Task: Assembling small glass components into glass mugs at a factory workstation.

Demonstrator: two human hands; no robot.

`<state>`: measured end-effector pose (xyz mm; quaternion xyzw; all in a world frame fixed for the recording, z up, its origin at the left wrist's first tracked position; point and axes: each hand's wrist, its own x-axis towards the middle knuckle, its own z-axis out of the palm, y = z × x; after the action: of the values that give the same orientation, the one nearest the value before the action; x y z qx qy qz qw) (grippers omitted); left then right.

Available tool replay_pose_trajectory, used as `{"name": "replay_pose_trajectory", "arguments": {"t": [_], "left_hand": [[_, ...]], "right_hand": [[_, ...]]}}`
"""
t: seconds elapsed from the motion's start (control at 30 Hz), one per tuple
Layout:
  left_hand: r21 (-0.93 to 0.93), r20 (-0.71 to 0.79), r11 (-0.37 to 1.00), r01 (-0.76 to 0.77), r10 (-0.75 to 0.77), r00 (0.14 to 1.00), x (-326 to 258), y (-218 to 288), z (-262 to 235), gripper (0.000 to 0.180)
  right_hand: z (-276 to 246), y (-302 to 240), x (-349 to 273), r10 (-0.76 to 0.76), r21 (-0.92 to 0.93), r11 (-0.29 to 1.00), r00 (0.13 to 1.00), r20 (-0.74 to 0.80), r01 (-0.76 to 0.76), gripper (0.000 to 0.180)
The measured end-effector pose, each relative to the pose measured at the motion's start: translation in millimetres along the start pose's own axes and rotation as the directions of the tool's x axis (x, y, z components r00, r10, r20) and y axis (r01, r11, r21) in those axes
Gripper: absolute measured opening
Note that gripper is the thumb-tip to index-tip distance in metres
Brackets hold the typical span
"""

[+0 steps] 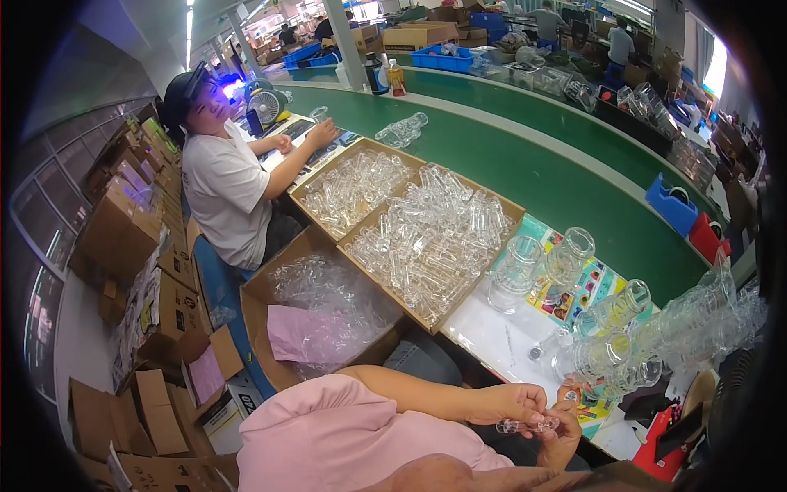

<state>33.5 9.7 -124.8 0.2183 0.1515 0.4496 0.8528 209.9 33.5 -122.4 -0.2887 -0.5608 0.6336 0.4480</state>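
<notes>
Close to the table's near edge, my left hand (515,403) pinches a small clear plastic tube-like piece (510,426). Fingers of my right hand (562,433) close on the same piece from the other side, so both hands meet around it. Its exact kind is too small to make out. Just beyond my hands, several large clear plastic bottle-shaped vessels (516,271) stand or lie on the white tabletop (484,332) and colourful printed sheets (607,283). To the left, two shallow cardboard trays (447,316) are heaped with small clear plastic pieces (426,238).
Below the trays sits an open carton (258,328) with plastic bags and pink sheet. A co-worker in a white shirt (225,189) handles a clear piece at far left. A green conveyor belt (492,115) curves behind; a blue tape dispenser (670,205) stands at right.
</notes>
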Motion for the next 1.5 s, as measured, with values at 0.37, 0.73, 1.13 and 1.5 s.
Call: {"name": "replay_pose_trajectory", "arguments": {"t": [0.37,0.73,1.13,1.5], "left_hand": [[0.037,0.009,0.999,0.008,-0.008,1.000,1,0,5,0.020],[0.077,0.010,0.997,0.022,-0.023,1.000,1,-2,7,0.018],[0.073,0.017,0.996,0.042,-0.043,0.999,2,-2,7,0.023],[0.044,0.040,0.999,0.028,-0.030,0.999,-3,0,5,0.021]], "right_hand": [[-4,-3,-1,-0.032,-0.042,0.999,0.999,0.021,0.033,0.034],[-4,-8,-1,-0.057,-0.052,0.997,0.997,0.050,0.059,0.032],[-5,-6,-2,-0.033,-0.006,0.999,0.999,0.037,0.034,0.032],[0,-7,-1,0.001,-0.040,0.999,0.998,0.059,0.001,0.032]]}}
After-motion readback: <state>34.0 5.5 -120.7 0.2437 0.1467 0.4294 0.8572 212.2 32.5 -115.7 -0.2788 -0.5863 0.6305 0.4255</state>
